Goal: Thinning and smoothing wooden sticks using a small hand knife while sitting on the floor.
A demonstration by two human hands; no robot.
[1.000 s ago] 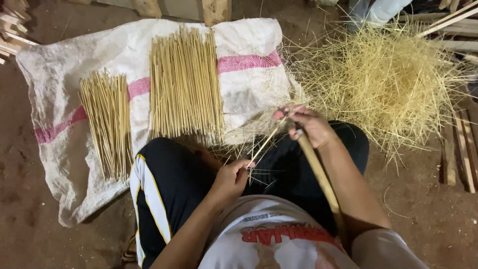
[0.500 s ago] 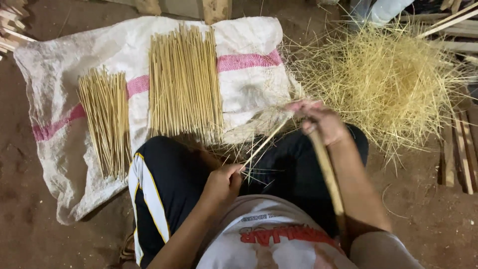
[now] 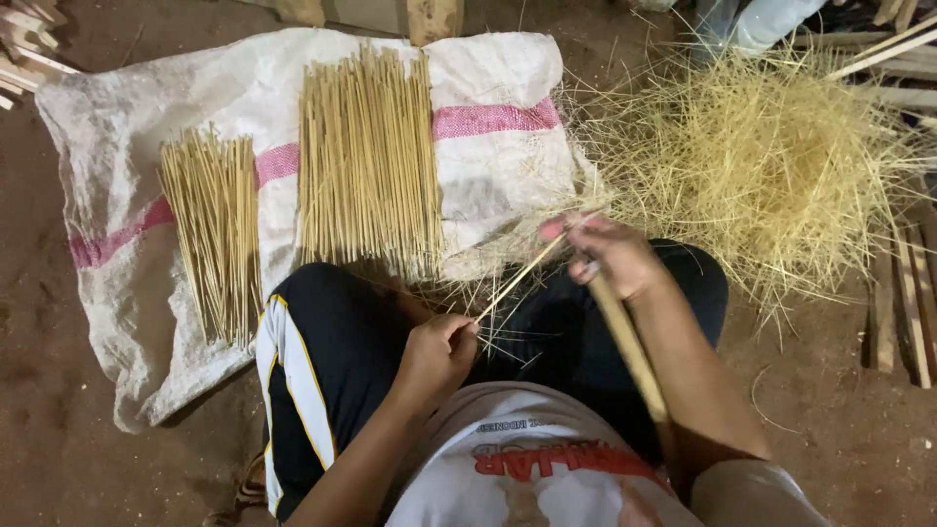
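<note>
I sit on the ground in black shorts. My left hand (image 3: 439, 351) pinches the near end of a thin bamboo stick (image 3: 517, 278) that slants up to the right. My right hand (image 3: 610, 256) grips a long wooden handle (image 3: 630, 351) that runs back under my forearm, and its fingers rest on the far part of the stick. Whether a blade is on the handle is hidden by the hand.
A white woven sack (image 3: 244, 93) with a pink stripe lies ahead, carrying a large bundle of sticks (image 3: 369, 161) and a smaller bundle (image 3: 213, 229). A heap of straw-like shavings (image 3: 771, 161) lies at the right, with wood slats (image 3: 903, 293) beyond it.
My right hand first slid a little away to the right along the stick, then came back toward me. My left hand stayed at my lap with the stick end.
</note>
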